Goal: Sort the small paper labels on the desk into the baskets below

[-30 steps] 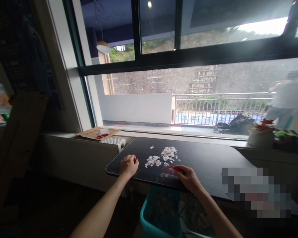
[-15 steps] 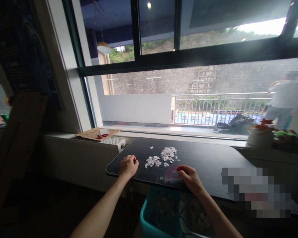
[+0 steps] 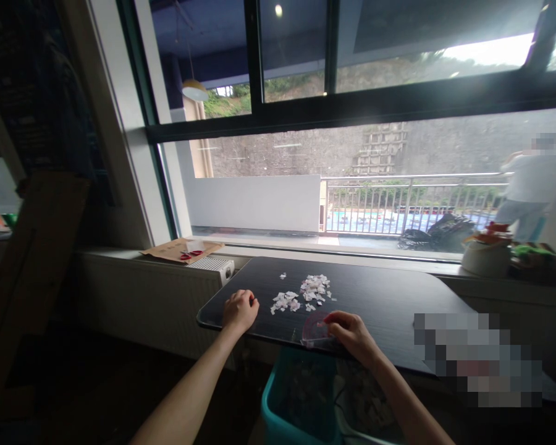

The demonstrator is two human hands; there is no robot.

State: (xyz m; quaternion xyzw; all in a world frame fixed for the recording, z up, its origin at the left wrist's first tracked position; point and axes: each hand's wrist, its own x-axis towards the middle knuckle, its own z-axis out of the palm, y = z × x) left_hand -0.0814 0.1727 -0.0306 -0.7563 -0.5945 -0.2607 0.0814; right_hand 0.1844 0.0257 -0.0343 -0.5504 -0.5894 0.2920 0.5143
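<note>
My right hand [image 3: 352, 332] pinches a clear protractor [image 3: 315, 327] with pink markings by its right side. The protractor is at the near edge of the black table [image 3: 380, 296]; whether it lies quite flat I cannot tell. Just beyond it are two small heaps of white paper scraps, a larger heap [image 3: 315, 287] and a smaller heap [image 3: 285, 302]. A stray scrap [image 3: 283, 275] lies farther back. My left hand [image 3: 240, 310] rests at the table's left front edge with its fingers curled in, apart from the paper, and nothing shows in it.
Below the front edge stands a teal bin [image 3: 271, 402] with scraps inside, beside a pale container [image 3: 347, 426]. Red-handled scissors [image 3: 191, 254] lie on brown paper [image 3: 167, 250] on the left sill. A white bucket [image 3: 485, 256] stands at right. Outside the window is a person [image 3: 532, 179].
My right hand has moved a little to the left and slid the protractor leftward along the table's near edge. My left hand and both heaps have stayed put.
</note>
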